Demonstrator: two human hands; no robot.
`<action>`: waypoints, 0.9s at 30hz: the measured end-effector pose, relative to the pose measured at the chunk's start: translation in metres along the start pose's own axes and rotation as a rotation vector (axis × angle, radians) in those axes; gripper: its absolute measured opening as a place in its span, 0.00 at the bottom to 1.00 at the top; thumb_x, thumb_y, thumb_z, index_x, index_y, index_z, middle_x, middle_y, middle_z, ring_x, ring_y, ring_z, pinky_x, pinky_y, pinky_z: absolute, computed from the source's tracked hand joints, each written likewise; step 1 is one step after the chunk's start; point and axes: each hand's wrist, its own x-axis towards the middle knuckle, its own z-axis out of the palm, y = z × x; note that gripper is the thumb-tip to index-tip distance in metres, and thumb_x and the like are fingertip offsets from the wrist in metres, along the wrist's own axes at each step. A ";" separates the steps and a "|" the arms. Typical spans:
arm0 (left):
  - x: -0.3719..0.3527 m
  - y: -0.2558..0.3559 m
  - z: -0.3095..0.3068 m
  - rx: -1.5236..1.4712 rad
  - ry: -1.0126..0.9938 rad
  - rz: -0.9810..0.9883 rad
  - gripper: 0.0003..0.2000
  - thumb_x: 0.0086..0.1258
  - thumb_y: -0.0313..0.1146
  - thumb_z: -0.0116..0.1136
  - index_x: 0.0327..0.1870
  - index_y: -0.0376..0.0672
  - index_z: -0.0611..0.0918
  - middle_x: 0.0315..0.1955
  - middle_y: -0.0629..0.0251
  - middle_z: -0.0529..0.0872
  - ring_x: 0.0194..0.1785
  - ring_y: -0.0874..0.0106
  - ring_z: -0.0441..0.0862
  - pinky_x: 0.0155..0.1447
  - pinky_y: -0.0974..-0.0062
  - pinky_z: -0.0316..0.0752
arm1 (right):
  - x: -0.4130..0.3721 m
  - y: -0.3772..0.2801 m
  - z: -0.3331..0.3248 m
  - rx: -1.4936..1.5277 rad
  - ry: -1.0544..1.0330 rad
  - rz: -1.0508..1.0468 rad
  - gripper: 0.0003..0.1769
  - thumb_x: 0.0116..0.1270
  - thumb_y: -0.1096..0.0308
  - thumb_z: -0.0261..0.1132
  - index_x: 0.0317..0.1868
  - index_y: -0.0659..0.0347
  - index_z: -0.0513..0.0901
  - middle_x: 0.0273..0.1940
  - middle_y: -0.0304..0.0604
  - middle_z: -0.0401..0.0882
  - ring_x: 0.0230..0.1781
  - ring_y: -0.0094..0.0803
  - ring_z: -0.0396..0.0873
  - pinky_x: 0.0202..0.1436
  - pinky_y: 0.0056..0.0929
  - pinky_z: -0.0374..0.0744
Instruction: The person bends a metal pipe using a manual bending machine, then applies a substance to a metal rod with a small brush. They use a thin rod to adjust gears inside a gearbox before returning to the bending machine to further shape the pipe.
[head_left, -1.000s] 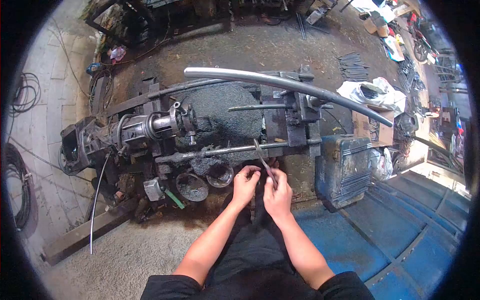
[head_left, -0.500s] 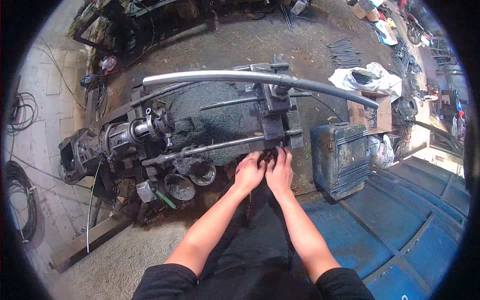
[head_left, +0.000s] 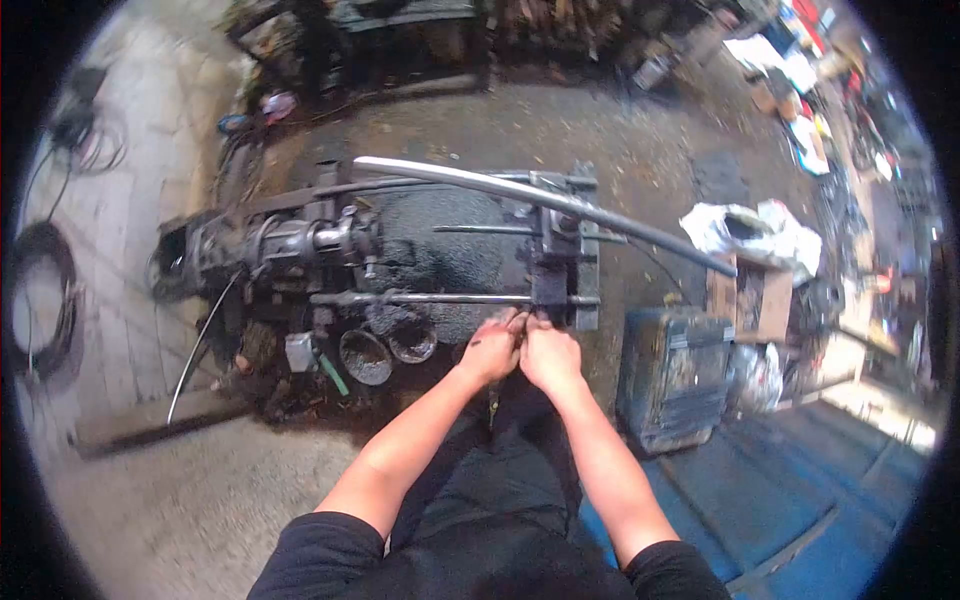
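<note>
My left hand (head_left: 492, 346) and my right hand (head_left: 550, 354) are side by side at the near edge of a dark, greasy machine. Both have curled fingers that nearly meet; whatever is between them is too small and blurred to name. Just beyond them is the machine's dark steel block (head_left: 550, 282), with a guide rod (head_left: 430, 299) running left from it. Across the machine's top lies a long metal bar (head_left: 480, 182), bowed in this view. Grey metal chips (head_left: 440, 215) fill the bed, and a chuck-like head (head_left: 345, 238) stands at the left.
Two round bowls (head_left: 365, 358) sit at the machine's near side. At my right stand a dark ribbed metal case (head_left: 675, 375) and a cardboard box (head_left: 770, 300) beside a white sack (head_left: 790, 238). Blue sheet flooring (head_left: 780, 500) lies at lower right; a coiled cable (head_left: 45, 300) lies far left.
The view has turned and blurred, so the machine sits a little lower and more level. My fingers, stretched toward the block before, are now curled and drawn close together just in front of it.
</note>
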 end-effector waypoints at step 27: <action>-0.290 -0.164 -0.248 -0.754 1.557 -0.439 0.15 0.69 0.31 0.63 0.53 0.33 0.83 0.35 0.61 0.88 0.33 0.74 0.84 0.35 0.77 0.79 | 0.018 -0.438 -0.015 0.960 -0.779 -0.365 0.23 0.71 0.54 0.63 0.55 0.65 0.82 0.49 0.51 0.86 0.44 0.39 0.86 0.46 0.34 0.81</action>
